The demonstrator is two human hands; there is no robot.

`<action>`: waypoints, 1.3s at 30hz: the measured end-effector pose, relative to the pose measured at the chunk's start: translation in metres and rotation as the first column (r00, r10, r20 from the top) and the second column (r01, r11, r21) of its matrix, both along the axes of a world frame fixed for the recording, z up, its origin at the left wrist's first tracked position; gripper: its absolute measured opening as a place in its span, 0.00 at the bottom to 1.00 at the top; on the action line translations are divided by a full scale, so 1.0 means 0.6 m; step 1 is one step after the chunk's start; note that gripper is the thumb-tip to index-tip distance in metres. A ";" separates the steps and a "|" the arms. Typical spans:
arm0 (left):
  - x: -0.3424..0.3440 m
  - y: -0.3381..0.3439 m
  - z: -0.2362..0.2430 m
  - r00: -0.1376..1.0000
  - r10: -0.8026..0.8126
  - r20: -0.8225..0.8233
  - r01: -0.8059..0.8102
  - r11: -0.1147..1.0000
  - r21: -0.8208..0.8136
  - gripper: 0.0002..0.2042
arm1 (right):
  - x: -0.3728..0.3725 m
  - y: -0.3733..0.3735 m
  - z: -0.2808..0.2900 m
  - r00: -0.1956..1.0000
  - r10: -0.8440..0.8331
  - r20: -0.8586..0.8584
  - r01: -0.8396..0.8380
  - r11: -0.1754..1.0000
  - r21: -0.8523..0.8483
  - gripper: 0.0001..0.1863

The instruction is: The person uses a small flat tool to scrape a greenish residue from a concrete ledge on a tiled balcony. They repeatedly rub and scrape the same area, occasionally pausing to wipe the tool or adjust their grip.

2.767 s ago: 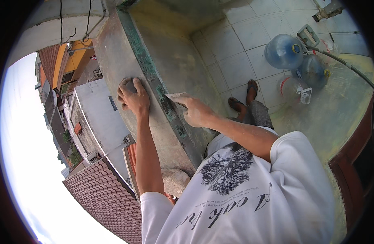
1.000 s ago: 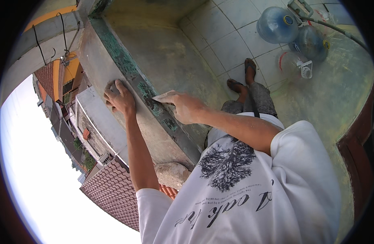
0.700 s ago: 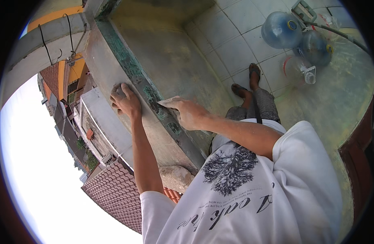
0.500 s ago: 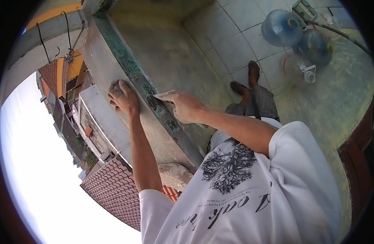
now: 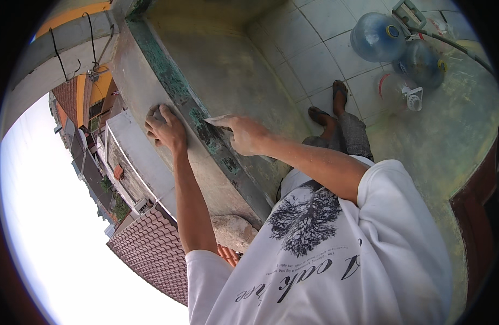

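Note:
My left hand [image 5: 169, 129] rests on the pale top of a concrete parapet [image 5: 143, 81], fingers curled; what is under them, if anything, I cannot make out. To its right runs a strip of flaking green paint [image 5: 160, 59]. My right hand [image 5: 248, 135] is closed on a pale, flat scraper [image 5: 219, 122], whose tip touches that strip among dark, worn patches, a little right of my left hand.
Blue water jugs [image 5: 375, 38] and a clear bottle [image 5: 391, 89] lie on the white tiled floor [image 5: 309, 65], with a hose [image 5: 444, 40] nearby. My sandalled feet [image 5: 339, 95] stand below. Left, beyond the parapet, tiled roofs [image 5: 146, 249] drop away; wires [image 5: 92, 43] hang from a beam.
The view has shifted since the earliest frame. Since the later ones, my right hand and scraper have moved slightly up along the green strip; my left hand stays on the parapet.

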State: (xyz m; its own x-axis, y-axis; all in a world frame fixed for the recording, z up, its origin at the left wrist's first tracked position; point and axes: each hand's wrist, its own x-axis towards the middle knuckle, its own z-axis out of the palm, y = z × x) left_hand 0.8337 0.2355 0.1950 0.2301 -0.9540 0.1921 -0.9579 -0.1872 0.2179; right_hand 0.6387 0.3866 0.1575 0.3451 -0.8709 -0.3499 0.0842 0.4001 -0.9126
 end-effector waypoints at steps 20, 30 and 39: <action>-0.003 -0.004 -0.001 0.999 0.003 0.037 -0.004 1.000 0.009 0.25 | -0.001 -0.002 0.017 0.990 -0.024 -0.142 0.001 0.987 -0.160 0.43; -0.005 -0.002 0.003 1.000 0.020 0.021 -0.021 0.999 0.042 0.25 | 0.010 -0.007 0.002 0.999 0.008 -0.050 -0.008 1.000 -0.005 0.44; -0.009 0.001 0.007 1.000 0.024 0.008 -0.024 0.998 0.055 0.24 | 0.030 0.009 -0.009 0.970 -0.207 -0.129 0.177 0.961 -0.212 0.44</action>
State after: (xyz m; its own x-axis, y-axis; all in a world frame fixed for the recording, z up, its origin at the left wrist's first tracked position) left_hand 0.8282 0.2362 0.1993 0.2516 -0.9574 0.1414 -0.9545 -0.2214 0.1999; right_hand 0.6569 0.3920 0.1523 0.1215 -0.9724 -0.1990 -0.0002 0.2005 -0.9797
